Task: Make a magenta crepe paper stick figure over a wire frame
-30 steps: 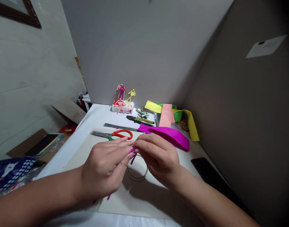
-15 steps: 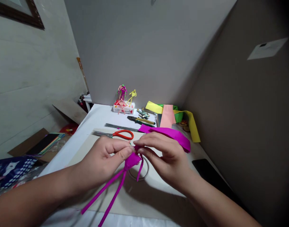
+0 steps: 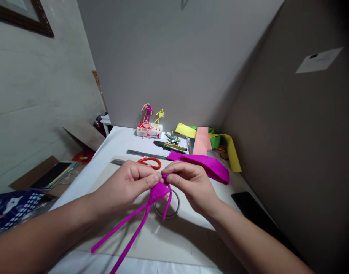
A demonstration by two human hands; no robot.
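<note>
Between my two hands is a magenta paper-wrapped figure [image 3: 158, 193] with a triangular body and long thin limbs. My left hand [image 3: 131, 182] pinches its upper end between thumb and forefinger. From the other side, my right hand [image 3: 188, 182] pinches the same end, the fingertips of both hands nearly touching. Two long legs hang toward the lower left, and a shorter arm dangles below my right fingers. Beneath the figure a roll of tape [image 3: 177, 207] lies on the board. My fingers partly hide the figure's top.
Red-handled scissors [image 3: 153, 163], pliers [image 3: 170, 146] and thin wires [image 3: 145, 154] lie beyond my hands. A magenta crepe paper strip [image 3: 203, 164] is at right, with yellow paper [image 3: 233, 152] behind. Several small figures [image 3: 147, 112] stand on a white-and-red pack [image 3: 154, 132]. A black phone-like object [image 3: 248, 205] lies right.
My right fingers have closed in tighter around the figure's top. The figure's legs have swung slightly to the left and down.
</note>
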